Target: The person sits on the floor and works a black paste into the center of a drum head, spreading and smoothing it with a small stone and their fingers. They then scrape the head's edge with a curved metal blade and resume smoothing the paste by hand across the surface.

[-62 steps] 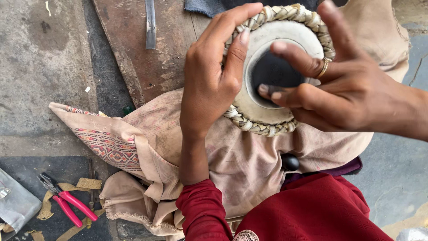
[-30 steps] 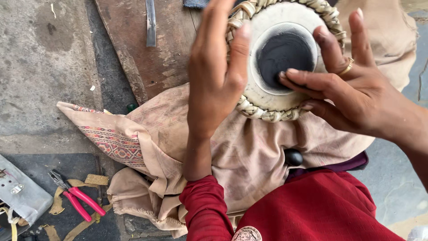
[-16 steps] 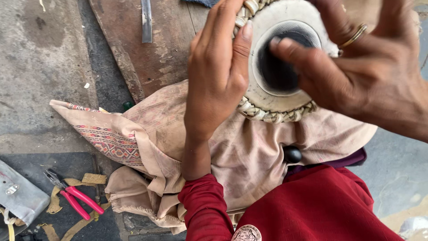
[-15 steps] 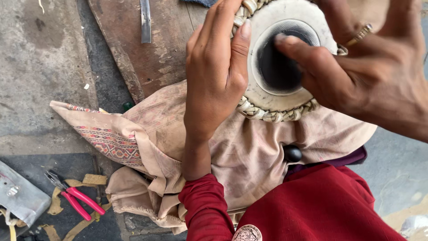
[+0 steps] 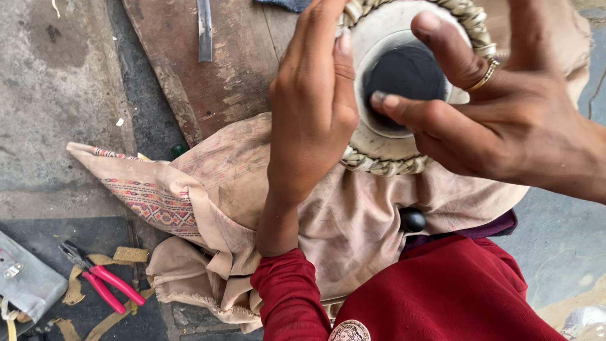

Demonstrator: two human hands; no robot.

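Note:
A small hand drum (image 5: 385, 136) stands wrapped in a beige cloth (image 5: 353, 221) on my lap; it has a pale skin head, a black round patch in the middle and a braided rim. My left hand (image 5: 312, 110) lies flat against the drum's left rim, fingers together, steadying it. My right hand (image 5: 499, 117), with a gold ring on one finger, hovers over the head from the right, fingers spread, one fingertip touching the edge of the black patch. My red sleeve shows below.
A worn wooden board (image 5: 214, 69) with a metal strip (image 5: 204, 30) on it lies behind the drum. Red-handled pliers (image 5: 101, 284), leather scraps (image 5: 129, 254) and a grey metal box (image 5: 25, 284) rest on the concrete floor at the lower left.
My right hand has lifted and shifted over the drum head, now touching the black patch with one finger. My left hand has stayed on the rim. The view moved slightly closer.

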